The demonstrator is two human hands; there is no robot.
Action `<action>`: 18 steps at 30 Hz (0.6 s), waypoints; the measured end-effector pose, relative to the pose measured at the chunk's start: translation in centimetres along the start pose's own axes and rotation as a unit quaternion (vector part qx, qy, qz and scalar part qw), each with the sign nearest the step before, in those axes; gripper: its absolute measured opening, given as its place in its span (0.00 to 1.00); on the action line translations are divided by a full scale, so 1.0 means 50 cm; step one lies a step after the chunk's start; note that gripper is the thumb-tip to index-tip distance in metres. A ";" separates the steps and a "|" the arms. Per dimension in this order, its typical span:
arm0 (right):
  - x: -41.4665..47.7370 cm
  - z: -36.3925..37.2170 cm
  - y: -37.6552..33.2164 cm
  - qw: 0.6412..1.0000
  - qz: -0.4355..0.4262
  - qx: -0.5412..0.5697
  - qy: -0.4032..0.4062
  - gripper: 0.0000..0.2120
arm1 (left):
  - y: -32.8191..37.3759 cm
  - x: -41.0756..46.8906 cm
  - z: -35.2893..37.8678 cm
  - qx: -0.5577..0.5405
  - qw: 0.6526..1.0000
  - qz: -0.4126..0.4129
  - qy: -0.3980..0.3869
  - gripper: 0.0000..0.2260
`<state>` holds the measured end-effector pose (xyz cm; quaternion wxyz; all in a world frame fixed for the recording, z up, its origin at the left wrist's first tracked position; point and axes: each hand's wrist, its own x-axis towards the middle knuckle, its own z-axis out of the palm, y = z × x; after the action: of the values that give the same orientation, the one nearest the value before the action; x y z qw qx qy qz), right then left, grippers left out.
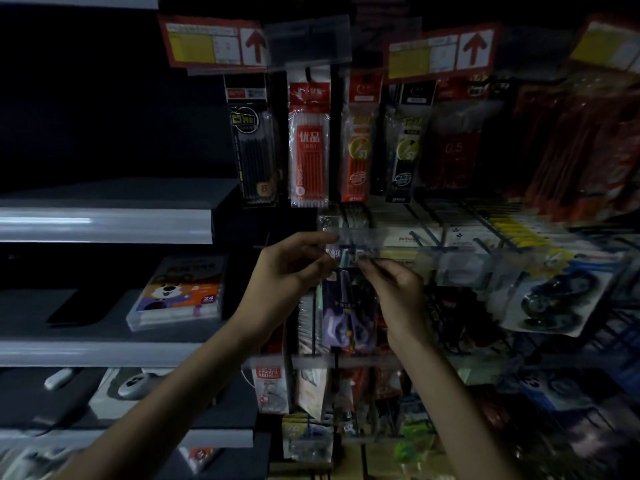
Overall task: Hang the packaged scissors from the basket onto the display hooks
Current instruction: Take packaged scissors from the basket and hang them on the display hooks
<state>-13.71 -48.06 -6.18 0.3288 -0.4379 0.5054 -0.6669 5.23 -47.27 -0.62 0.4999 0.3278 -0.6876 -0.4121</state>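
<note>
The packaged scissors [348, 313] are up at the display, held between both hands in front of the hanging rows, with the purple card hanging down below the fingers. The left hand [287, 268] pinches the top left corner of the pack between thumb and curled fingers, and the right hand [398, 289] pinches the top right part in the same way. The top of the pack is at the level of a display hook [349, 251] and its clear label strip, but this spot is dark and blurred, so I cannot tell if the hole is already over the hook. I judge this pack is at the hanging step, almost done, and the hands have not let go yet. The basket is not in view, so how many packs are left cannot be said. Some writing can be read above. A red and white refill pack [309, 143] shows the characters "优品". A dark red pack [453, 147] shows "0.5". A black pen pack [258, 150] has an "8" near its bottom. Two red price tags [214, 41] carry red arrows that point up; their small text is too small to read. On the grey shelf [104, 351] at the left, a box with a cartoon animal [180, 292] shows "24".
</note>
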 end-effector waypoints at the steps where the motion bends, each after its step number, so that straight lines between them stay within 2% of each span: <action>1: 0.001 0.000 0.002 1.000 0.002 0.000 0.001 0.07 | -0.002 0.000 0.000 -0.001 1.000 0.004 0.002 0.13; 8: 0.009 0.000 0.014 0.999 0.033 0.027 0.000 0.09 | -0.036 -0.020 0.010 -0.066 0.997 0.014 0.046 0.10; 12: 0.016 -0.001 0.019 0.998 0.040 0.039 0.003 0.11 | -0.094 -0.031 0.019 -0.039 0.996 0.015 0.081 0.11; 15: 0.021 -0.003 0.021 0.998 0.048 0.049 0.001 0.12 | -0.144 -0.033 0.028 -0.008 0.991 -0.013 0.130 0.13; 18: 0.026 0.001 0.026 0.997 0.059 0.054 0.002 0.11 | -0.187 -0.033 0.041 -0.007 0.989 -0.060 0.135 0.14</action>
<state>-14.21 -49.58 -7.09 0.3897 -0.3872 0.4943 -0.6737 4.12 -49.50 -9.99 0.5648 0.4178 -0.5902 -0.3978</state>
